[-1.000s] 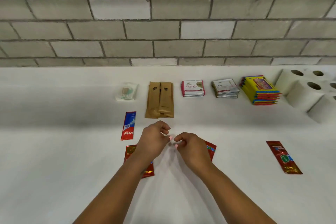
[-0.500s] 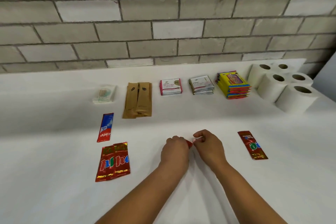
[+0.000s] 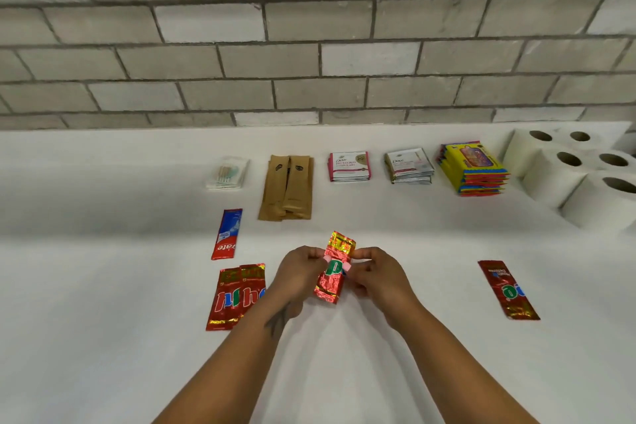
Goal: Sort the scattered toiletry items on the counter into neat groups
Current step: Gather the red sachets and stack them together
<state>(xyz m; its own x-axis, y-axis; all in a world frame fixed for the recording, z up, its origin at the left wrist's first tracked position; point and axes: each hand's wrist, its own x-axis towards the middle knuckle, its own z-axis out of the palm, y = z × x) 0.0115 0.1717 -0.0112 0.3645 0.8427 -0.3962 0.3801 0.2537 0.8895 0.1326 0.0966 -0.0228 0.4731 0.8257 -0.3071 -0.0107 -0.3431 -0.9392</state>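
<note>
Both hands meet over the middle of the white counter (image 3: 103,372); the left hand (image 3: 298,274) and right hand (image 3: 378,274) each pinch a side edge of a red foil sachet (image 3: 334,268), held lifted between them, its gold end toward twelve o'clock; at nine o'clock from it two matching red sachets (image 3: 235,296) lie side by side, touching; a lone red sachet (image 3: 508,289) lies well apart at three o'clock; a red-and-blue toothpaste sachet (image 3: 227,234) lies at ten o'clock; brown paper sleeves (image 3: 287,186) lie toward eleven o'clock.
</note>
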